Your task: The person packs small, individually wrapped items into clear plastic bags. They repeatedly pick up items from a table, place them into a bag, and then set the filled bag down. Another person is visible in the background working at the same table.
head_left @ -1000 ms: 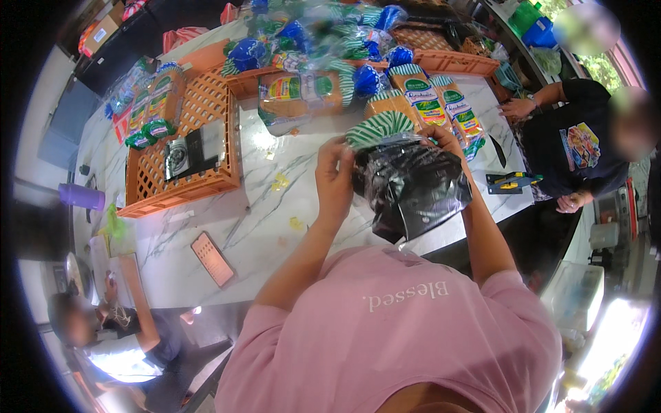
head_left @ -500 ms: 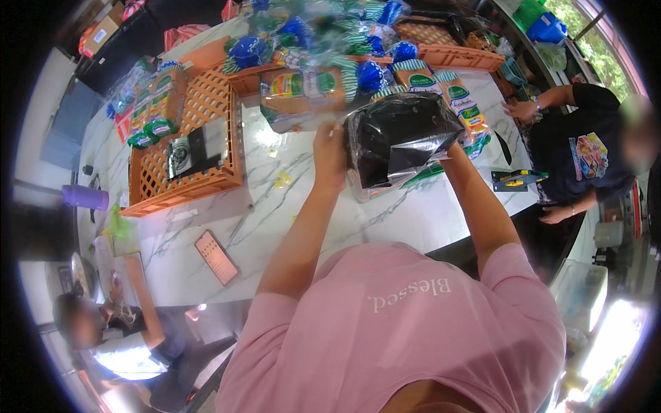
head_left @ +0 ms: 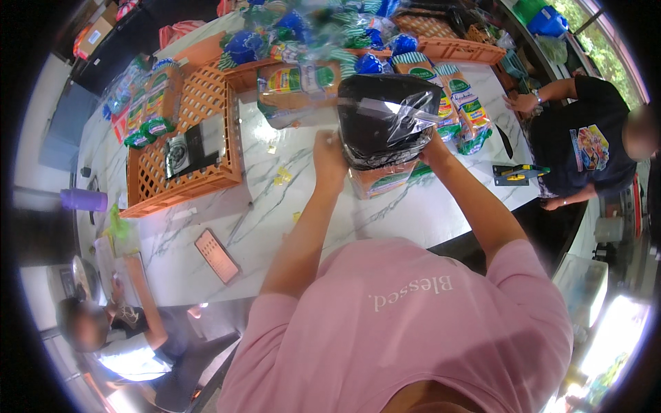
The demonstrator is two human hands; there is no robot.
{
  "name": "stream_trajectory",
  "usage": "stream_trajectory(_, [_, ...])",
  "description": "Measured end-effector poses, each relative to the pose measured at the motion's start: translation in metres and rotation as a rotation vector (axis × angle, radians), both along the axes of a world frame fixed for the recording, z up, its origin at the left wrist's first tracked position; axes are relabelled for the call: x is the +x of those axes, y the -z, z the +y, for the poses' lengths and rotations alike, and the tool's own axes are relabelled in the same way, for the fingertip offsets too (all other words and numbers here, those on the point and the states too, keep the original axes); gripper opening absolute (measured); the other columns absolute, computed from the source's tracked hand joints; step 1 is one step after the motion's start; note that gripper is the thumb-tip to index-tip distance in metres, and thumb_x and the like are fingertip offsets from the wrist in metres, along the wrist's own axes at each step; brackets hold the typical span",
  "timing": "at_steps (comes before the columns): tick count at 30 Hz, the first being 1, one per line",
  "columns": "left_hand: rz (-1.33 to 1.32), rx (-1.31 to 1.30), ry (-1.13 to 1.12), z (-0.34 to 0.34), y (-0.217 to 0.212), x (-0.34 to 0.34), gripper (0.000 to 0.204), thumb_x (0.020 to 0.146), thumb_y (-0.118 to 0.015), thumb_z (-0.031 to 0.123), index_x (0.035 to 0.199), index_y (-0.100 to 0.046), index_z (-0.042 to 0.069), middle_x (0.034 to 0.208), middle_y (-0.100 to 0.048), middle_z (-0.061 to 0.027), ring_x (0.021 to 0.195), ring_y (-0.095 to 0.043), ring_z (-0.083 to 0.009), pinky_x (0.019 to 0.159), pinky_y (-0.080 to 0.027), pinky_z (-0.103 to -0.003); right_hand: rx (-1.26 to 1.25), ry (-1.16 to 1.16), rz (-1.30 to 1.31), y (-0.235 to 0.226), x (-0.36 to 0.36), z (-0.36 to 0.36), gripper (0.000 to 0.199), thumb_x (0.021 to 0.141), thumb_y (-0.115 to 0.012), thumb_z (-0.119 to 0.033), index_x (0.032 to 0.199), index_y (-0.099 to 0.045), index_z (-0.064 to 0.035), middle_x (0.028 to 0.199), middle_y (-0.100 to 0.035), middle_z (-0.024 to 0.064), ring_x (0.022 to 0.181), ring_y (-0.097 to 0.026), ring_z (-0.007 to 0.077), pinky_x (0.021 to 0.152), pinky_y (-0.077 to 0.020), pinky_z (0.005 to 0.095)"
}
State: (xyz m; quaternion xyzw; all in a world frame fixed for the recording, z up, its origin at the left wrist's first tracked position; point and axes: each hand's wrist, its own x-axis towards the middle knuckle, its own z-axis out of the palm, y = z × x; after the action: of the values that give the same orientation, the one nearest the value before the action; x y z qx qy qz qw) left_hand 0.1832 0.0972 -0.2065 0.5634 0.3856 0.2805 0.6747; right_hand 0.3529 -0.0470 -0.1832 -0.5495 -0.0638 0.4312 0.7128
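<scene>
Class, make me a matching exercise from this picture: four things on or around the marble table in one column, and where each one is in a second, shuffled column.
Things:
1. black plastic bag
2. phone
3. orange crate
4. purple cup

Places:
A. flat on the table, near its front edge
B. at the table's far left edge
C. held between left hand and right hand, over a bread loaf
D. on the table's left part, holding dark flat items

Pairs: 1-C, 2-A, 3-D, 4-B

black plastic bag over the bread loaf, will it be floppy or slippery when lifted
Probably floppy: the black plastic bag shows creases and folds and follows the shape of the bread loaf under it. Likely somewhat slippery, since its film is glossy with bright glare. The left hand and right hand grip opposite sides, which suggests one hand alone would let it sag.
</scene>
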Motion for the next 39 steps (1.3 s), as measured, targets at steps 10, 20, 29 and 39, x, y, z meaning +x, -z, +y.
stream_trajectory(10, [-0.423,-1.075,0.307,0.007,0.001,-0.017,0.026,0.091,-0.043,0.013,0.107,-0.05,-0.006,0.1,-0.06,-0.0142,0.086,-0.061,-0.0219,0.074,-0.052,-0.036,0.241,-0.147,0.182,-0.004,-0.014,-0.023,0.028,0.087,-0.055,-0.022,0.108,-0.055,-0.0034,0.106,-0.061,0.0155,0.094,-0.063,0.0263,0.082,-0.0531,0.0421])
stream_trajectory(20, [-0.267,-1.07,0.234,-0.031,-0.037,-0.042,0.034,0.096,-0.036,0.02,0.119,-0.049,-0.001,0.116,-0.057,-0.0121,0.1,-0.059,-0.0234,0.086,-0.051,-0.038,0.153,-0.191,0.231,-0.026,-0.049,-0.067,0.032,0.081,-0.063,-0.019,0.11,-0.057,-0.0076,0.105,-0.063,0.0093,0.092,-0.065,0.0245,0.073,-0.0572,0.0362])
stream_trajectory(29, [-0.119,-1.171,0.227,-0.07,-0.108,-0.105,0.039,0.097,-0.036,0.029,0.125,-0.048,0.004,0.123,-0.054,-0.0112,0.113,-0.052,-0.0232,0.097,-0.043,-0.04,0.207,-0.046,0.722,-0.023,-0.12,-0.127,0.035,0.082,-0.063,-0.023,0.113,-0.057,-0.0067,0.109,-0.062,0.0125,0.097,-0.062,0.0267,0.085,-0.0514,0.042])
stream_trajectory(39, [-0.382,-1.148,0.113,-0.062,-0.065,-0.121,0.026,0.092,-0.04,0.017,0.107,-0.054,0.001,0.11,-0.056,-0.012,0.103,-0.053,-0.0233,0.09,-0.041,-0.046,0.296,0.062,0.619,-0.02,-0.144,-0.119,0.037,0.083,-0.061,-0.027,0.114,-0.056,-0.0082,0.112,-0.06,0.0088,0.106,-0.053,0.0239,0.091,-0.041,0.0432])
